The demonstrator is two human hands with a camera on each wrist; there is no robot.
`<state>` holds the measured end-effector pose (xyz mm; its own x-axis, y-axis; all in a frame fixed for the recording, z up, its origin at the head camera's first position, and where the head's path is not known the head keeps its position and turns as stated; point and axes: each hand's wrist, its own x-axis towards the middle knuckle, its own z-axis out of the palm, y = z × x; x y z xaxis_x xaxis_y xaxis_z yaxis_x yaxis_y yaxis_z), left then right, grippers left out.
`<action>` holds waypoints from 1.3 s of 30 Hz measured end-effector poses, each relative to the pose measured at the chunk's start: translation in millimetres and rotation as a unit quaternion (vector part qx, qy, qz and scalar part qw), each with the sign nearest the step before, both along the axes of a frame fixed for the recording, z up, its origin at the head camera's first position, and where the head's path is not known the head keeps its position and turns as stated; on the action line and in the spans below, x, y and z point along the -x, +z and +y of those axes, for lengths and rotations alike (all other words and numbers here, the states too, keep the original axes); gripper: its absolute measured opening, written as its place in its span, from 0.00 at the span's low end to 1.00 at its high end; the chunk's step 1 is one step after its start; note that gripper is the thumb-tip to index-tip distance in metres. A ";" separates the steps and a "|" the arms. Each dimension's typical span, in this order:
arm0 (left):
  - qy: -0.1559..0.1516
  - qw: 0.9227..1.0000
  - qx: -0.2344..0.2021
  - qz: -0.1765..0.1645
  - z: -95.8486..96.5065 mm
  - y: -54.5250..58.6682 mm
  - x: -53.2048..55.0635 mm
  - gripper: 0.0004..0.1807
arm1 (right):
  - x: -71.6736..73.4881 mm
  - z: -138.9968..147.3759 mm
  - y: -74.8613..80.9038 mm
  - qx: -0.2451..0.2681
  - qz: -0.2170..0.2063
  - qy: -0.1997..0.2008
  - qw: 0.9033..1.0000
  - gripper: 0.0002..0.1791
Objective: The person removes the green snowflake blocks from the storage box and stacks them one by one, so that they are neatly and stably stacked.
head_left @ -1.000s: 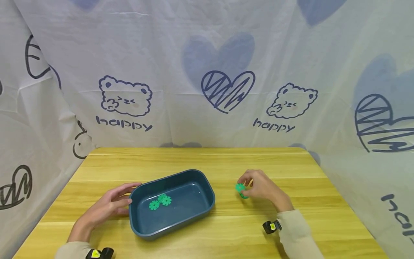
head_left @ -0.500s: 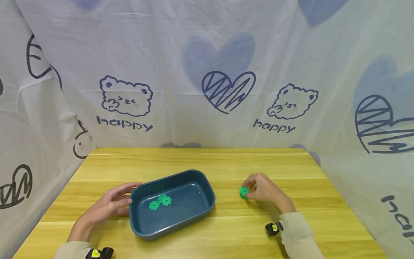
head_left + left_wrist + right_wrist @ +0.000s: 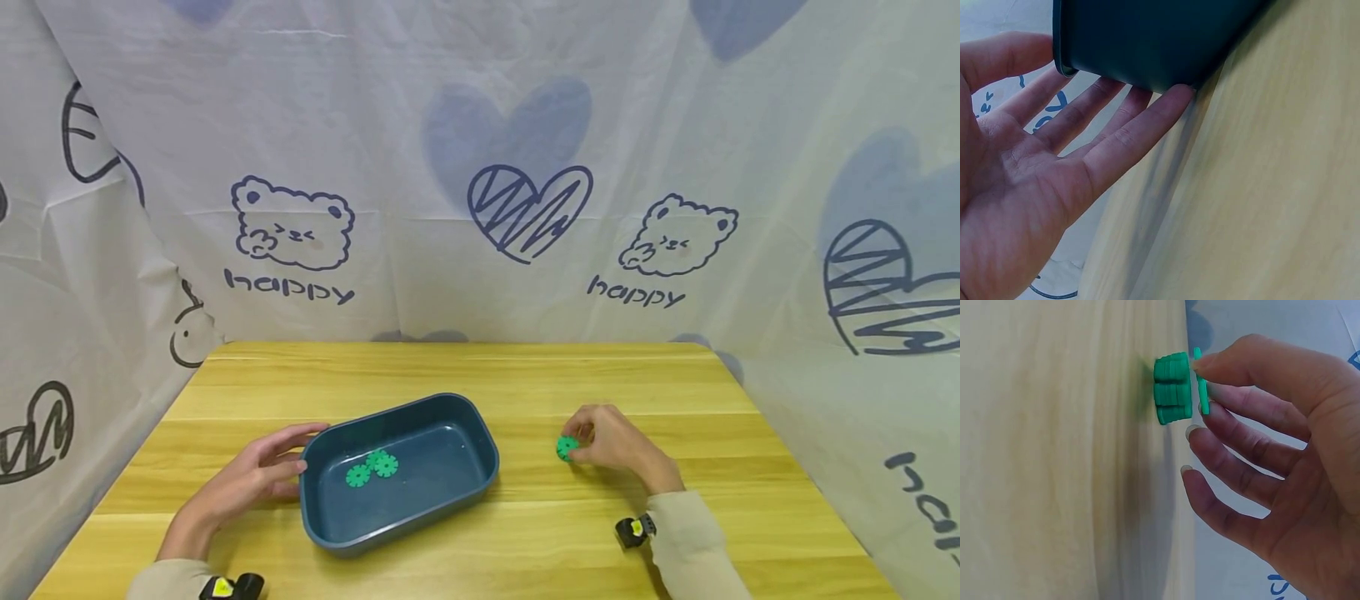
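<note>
My right hand (image 3: 613,440) pinches a thin green notched disc (image 3: 1202,394) between thumb and fingertips. Close by the disc, a small gap apart in the right wrist view, a stack of similar green discs (image 3: 1172,389) stands on the table. From the head, the held disc mostly covers that stack. My left hand (image 3: 243,479) rests at the left end of a dark blue rectangular box (image 3: 442,467). Its fingers, fairly straight in the left wrist view, touch the box's outer wall (image 3: 1147,44). Several green discs (image 3: 358,476) lie flat inside the box, towards its left.
The wooden table (image 3: 525,542) carries the box left of centre and the disc stack to the right. Bare wood separates them. A white printed cloth (image 3: 420,275) hangs behind the table and at both sides.
My right hand has moved slightly right and towards me, bringing the pinched disc from the stack's left side to over it. The left hand and the box have stayed put.
</note>
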<state>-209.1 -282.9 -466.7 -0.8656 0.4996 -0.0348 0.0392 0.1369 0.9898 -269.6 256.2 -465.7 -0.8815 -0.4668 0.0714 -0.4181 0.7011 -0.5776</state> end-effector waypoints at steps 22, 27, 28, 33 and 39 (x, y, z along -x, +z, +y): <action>-0.008 1.000 -0.005 0.008 -0.3 -1.7 0.9 0.30 | -0.2 2.0 -3.9 -0.009 -0.002 -0.013 1.000 0.12; -0.007 1.000 -0.002 0.005 -0.5 -1.3 0.1 0.30 | -0.2 2.5 -4.9 -0.009 0.001 -0.010 1.000 0.11; -0.006 1.000 0.000 0.004 -0.5 -1.0 -0.2 0.30 | -0.2 2.7 -4.9 -0.009 0.002 -0.010 1.000 0.11; 0.000 1.000 0.008 0.000 -0.6 0.1 -0.7 0.31 | 0.0 3.4 -5.1 -0.010 0.004 -0.008 1.000 0.12; 0.001 1.000 0.008 0.000 -0.7 -0.2 -0.2 0.31 | 1.2 4.7 -6.3 -0.010 0.000 -0.009 1.000 0.12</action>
<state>-208.9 -283.6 -466.9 -0.8661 0.4981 -0.0429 0.0384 0.1518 0.9877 -270.8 260.9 -472.0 -0.8895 -0.4529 0.0612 -0.4054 0.7202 -0.5630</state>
